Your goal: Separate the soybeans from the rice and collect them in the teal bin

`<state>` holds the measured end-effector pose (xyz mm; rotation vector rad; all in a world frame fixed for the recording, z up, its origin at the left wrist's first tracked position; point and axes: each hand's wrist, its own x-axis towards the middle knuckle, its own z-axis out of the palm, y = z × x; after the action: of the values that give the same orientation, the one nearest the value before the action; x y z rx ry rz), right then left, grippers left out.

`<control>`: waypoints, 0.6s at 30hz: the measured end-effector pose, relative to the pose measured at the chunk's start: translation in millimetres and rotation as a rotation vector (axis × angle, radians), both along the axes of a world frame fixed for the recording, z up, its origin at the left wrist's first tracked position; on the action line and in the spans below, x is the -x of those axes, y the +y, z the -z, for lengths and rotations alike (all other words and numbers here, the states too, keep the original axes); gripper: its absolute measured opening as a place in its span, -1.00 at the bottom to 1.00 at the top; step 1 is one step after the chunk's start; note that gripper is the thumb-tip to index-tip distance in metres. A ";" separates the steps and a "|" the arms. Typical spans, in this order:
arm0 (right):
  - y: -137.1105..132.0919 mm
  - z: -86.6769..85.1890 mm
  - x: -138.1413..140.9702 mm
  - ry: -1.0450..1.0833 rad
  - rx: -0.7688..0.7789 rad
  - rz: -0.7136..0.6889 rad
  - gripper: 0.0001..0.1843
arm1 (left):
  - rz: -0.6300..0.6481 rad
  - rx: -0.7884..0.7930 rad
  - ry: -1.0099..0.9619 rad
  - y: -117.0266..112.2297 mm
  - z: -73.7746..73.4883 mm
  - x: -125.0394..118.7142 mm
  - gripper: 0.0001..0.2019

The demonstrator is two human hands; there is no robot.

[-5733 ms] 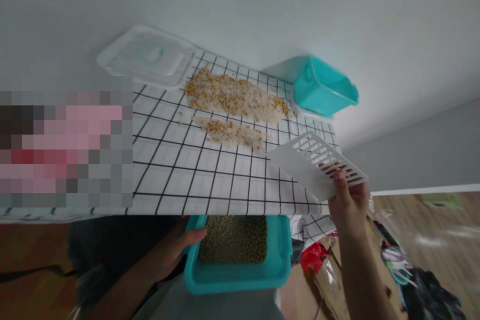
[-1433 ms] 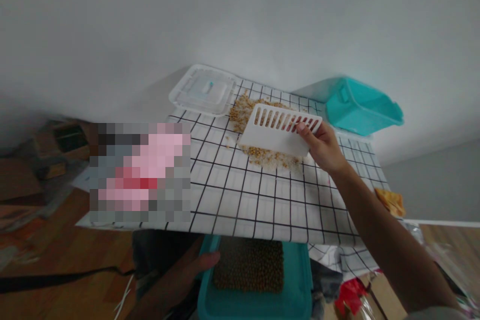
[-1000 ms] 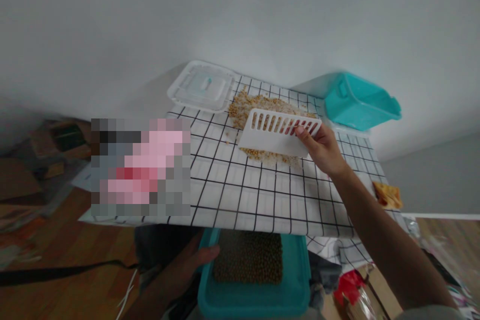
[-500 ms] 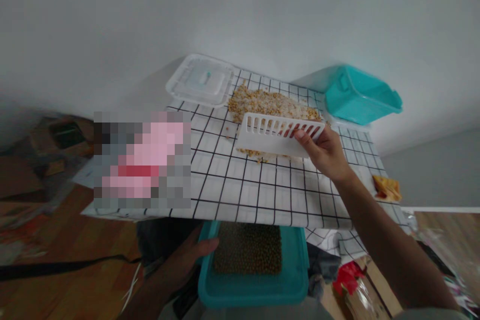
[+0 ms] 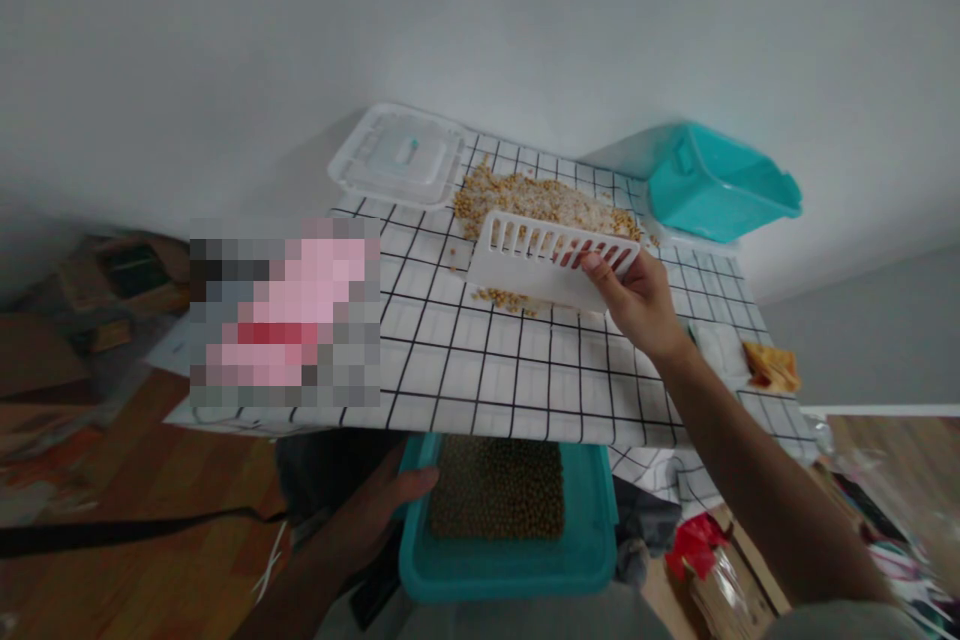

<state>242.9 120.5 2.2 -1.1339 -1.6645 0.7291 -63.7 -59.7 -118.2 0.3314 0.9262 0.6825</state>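
My right hand [image 5: 641, 300] grips the right end of a white slotted plastic panel [image 5: 536, 270], thumb on its near face. The panel stands tilted on edge over the checked tablecloth [image 5: 480, 380]. Behind it spreads a pile of yellow beans mixed with white grains [image 5: 540, 198], and a few beans [image 5: 506, 300] lie along its near lower edge. Below the table's front edge, my left hand [image 5: 379, 510] is closed on the left rim of a teal bin [image 5: 510, 575], its thumb over the inside. Small round brownish beans [image 5: 499, 495] fill part of that bin; its far end is hidden under the table edge.
A clear plastic lid [image 5: 405, 155] lies at the back left. At the back right a second teal bin [image 5: 720, 185] stands against the wall. An orange crumpled packet [image 5: 772, 367] rests at the table's right edge. A pixelated pink item [image 5: 300, 300] occupies the left side.
The view has shifted slightly. My right hand and the panel have moved a little left and away from me, with more beans showing at its near edge. My left hand stays on the bin's rim.
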 end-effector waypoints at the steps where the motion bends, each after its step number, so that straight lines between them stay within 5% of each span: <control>1: -0.7 -0.4 0.1 -0.013 -0.003 -0.005 -0.73 | 0.000 0.005 -0.005 0.0 -0.2 -0.3 -0.58; 18: -17.8 -1.8 -5.6 -0.039 -0.075 -0.036 -0.84 | 0.024 -0.003 -0.053 0.7 -1.2 -3.0 -0.62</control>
<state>248.6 102.8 4.0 -1.0739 -1.7347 0.6650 -60.7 -59.0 -117.0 0.3253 0.8694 0.6681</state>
